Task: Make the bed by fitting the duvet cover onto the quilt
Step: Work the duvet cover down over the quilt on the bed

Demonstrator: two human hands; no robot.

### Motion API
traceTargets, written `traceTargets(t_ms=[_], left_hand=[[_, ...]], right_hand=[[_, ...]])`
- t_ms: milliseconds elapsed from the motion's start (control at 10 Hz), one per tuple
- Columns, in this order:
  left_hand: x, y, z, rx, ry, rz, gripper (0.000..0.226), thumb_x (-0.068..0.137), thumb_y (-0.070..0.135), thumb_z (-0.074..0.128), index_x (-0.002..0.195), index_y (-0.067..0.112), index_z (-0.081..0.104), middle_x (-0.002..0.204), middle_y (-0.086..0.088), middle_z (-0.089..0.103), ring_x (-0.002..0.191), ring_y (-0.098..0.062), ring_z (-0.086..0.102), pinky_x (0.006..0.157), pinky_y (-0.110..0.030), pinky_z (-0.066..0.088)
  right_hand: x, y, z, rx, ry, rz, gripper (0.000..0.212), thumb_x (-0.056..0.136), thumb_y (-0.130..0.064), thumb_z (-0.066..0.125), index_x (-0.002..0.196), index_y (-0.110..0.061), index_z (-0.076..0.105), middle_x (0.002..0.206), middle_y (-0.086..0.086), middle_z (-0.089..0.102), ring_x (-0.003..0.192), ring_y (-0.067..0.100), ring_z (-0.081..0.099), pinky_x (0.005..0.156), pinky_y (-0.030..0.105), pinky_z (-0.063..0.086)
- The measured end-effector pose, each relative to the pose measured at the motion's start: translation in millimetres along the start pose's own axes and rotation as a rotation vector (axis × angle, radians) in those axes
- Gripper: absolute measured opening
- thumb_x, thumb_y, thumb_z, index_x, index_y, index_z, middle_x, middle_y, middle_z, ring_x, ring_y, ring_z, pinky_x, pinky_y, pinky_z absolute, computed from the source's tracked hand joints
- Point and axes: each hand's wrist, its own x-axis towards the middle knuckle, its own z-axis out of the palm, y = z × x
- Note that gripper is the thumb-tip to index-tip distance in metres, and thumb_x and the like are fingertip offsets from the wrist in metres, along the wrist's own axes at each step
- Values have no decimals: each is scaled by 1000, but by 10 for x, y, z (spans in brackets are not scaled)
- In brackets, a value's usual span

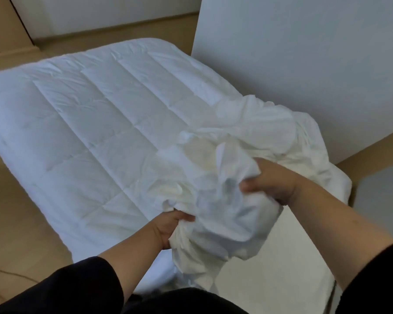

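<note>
Both hands (168, 230) bunch crumpled duvet cover (225, 177); stitched quilt (89, 114).

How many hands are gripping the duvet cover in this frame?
2. The left hand grips the bunched duvet cover at its lower left edge; the right hand grips it at the upper right, above the quilt.

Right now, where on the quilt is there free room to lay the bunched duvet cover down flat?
The quilt is bare from its far edge down its left side. The near right corner is crowded by the duvet cover, gripped by left hand and right hand.
</note>
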Motion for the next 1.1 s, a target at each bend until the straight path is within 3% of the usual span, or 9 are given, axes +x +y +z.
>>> traceTargets(t_ms=[100, 200, 300, 500, 700, 800, 900, 1000, 1100], left_hand=[[-81, 83, -40, -64, 99, 86, 39, 57, 1, 77, 95, 3, 70, 87, -19, 71, 78, -35, 71, 73, -42, 59], [-154, 114, -67, -190, 139, 180, 19, 74, -4, 63, 89, 3, 72, 84, -18, 71, 70, -34, 72, 67, -41, 59], [-233, 170, -131, -244, 124, 239, 24, 63, 2, 61, 80, 5, 78, 83, -18, 73, 72, -36, 71, 77, -44, 51], [-398, 283, -329, 67, 105, 221, 34, 59, -1, 62, 87, 5, 80, 85, -19, 74, 75, -35, 73, 67, -40, 60], [-404, -204, -1052, 658, 602, 198, 67, 70, 47, 88, 122, 30, 49, 113, 6, 63, 104, -19, 61, 84, -34, 49], [-253, -564, -1451, 765, 910, 283, 88, 62, 85, 68, 134, 37, 53, 123, 9, 60, 122, -14, 50, 108, -31, 36], [74, -448, -1403, -88, 1903, 407, 92, 80, 89, 36, 135, 20, 63, 133, -2, 64, 132, -13, 51, 116, -24, 21], [-136, -727, -1942, 633, 1235, -16, 65, 107, 51, 25, 158, 11, 22, 165, -7, 24, 152, -17, 21, 120, -22, 9], [-93, -175, -1770, 1056, 989, -263, 54, 83, 27, 54, 130, 0, 55, 131, -18, 57, 115, -34, 56, 99, -38, 45]], right_hand=[[50, 121, 297, -928, -612, 462, 32, 76, -39, 85, 101, -27, 70, 97, -14, 69, 90, 9, 64, 78, 22, 45], [15, 298, 441, -1341, -750, 800, 6, 85, -29, 69, 85, -28, 63, 110, -8, 68, 90, 18, 56, 82, 32, 38], [-53, 318, 98, -1894, -358, 535, 31, 88, -38, 64, 118, -35, 60, 114, -8, 68, 111, 20, 61, 102, 42, 30], [30, 9, -788, -2068, 308, 310, 33, 91, -34, 49, 124, -37, 54, 106, -7, 71, 102, 17, 67, 99, 36, 34], [-80, -725, -1429, -2169, 592, 204, 30, 91, -31, 45, 116, -44, 55, 101, -12, 69, 97, 16, 66, 95, 35, 32], [-163, -823, -1532, -2149, 634, 201, 29, 90, -31, 47, 114, -43, 57, 93, -12, 67, 92, 16, 67, 92, 34, 32], [-281, -678, -1486, -2118, 590, 62, 32, 79, -21, 56, 105, -37, 66, 77, -9, 65, 79, 22, 67, 85, 35, 34], [-284, -519, -1344, -1981, 471, -156, 39, 60, -11, 65, 93, -30, 70, 64, -5, 59, 65, 26, 64, 76, 35, 33], [-293, -432, -1198, -1571, 425, -288, 31, 66, -35, 61, 95, -28, 69, 75, -6, 66, 72, 28, 65, 72, 28, 34]])
